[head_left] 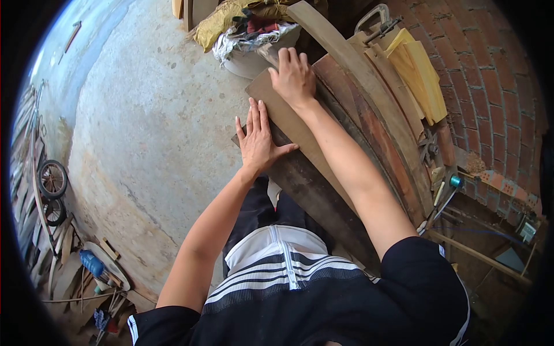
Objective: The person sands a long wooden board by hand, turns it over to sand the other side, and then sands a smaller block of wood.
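My left hand (pixel 257 141) lies flat with its fingers spread over the end of a dark plank (pixel 314 181). Beside that plank runs a lighter brown board (pixel 277 109), slanting down to the right. Over the board's far end, my right hand (pixel 294 79) has its fingers curled closed. A short greyish-brown piece (pixel 268 53) sticks out by its fingertips; its kind and most of its shape are hidden by the hand.
Several long boards, one a curved plank (pixel 369 95), lie to the right, with a clamp (pixel 376 23) and a yellow wooden piece (pixel 412 72) by the brick wall (pixel 485 75). A stuffed sack (pixel 248 60) stands ahead. Wheels (pixel 52 179) and wood scraps lie far left on concrete floor (pixel 150 115).
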`<state>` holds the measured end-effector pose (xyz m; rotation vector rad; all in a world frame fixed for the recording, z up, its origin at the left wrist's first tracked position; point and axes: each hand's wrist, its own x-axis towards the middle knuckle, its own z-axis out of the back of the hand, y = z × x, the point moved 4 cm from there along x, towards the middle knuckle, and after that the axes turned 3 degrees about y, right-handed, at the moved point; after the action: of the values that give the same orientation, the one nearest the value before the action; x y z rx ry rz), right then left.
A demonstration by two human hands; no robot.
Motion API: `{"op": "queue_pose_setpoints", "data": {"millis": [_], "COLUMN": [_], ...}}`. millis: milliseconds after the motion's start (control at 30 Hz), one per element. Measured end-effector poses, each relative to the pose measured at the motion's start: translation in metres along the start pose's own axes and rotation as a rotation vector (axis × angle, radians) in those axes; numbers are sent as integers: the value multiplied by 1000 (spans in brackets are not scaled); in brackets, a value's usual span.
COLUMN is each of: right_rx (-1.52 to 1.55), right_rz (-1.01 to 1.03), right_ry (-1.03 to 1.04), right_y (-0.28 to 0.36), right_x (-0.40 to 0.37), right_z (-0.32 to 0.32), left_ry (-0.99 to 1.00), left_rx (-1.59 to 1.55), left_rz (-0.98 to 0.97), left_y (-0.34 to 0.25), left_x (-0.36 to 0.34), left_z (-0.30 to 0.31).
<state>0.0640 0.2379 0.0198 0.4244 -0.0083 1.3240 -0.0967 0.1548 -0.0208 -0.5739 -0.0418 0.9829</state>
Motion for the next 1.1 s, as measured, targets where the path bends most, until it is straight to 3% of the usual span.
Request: {"op": "queue_pose_setpoints", "data": {"millis": [100,200,300,367,467,600,667,800,900,1100], "right_rx": [12,62,91,109,83,50,20,78,93,21], "right_rz": [14,96,40,39,93,-53,-71,-1,27,-113], "right_ry": [33,61,196,225,64,-7,13,130,163,-66], "right_y": [6,5,7,6,4,5,5,13,13,-7], "right_x": [-4,-74,-133,-123,-61,-3,-10,-95,-102,1], "right_z": [3,21,42,37,22,2,4,22,28,-1], "left_ry": [-95,-49,-90,-111,-38,-37,-52,-47,-91,-14], "left_rx": [115,-17,-30,-99,-153,-75,-132,-175,-118,-82], "left_rz": [-36,21,40,27,63,25,53,60,55,60], "left_y": [2,-1,2,2,-1,-3,-1,1,2,0], "left_x": [4,1,3,1,3,4,3,4,7,5], "left_z": [-5,0,-5,-2,3,1,2,-2,-4,-2]}}
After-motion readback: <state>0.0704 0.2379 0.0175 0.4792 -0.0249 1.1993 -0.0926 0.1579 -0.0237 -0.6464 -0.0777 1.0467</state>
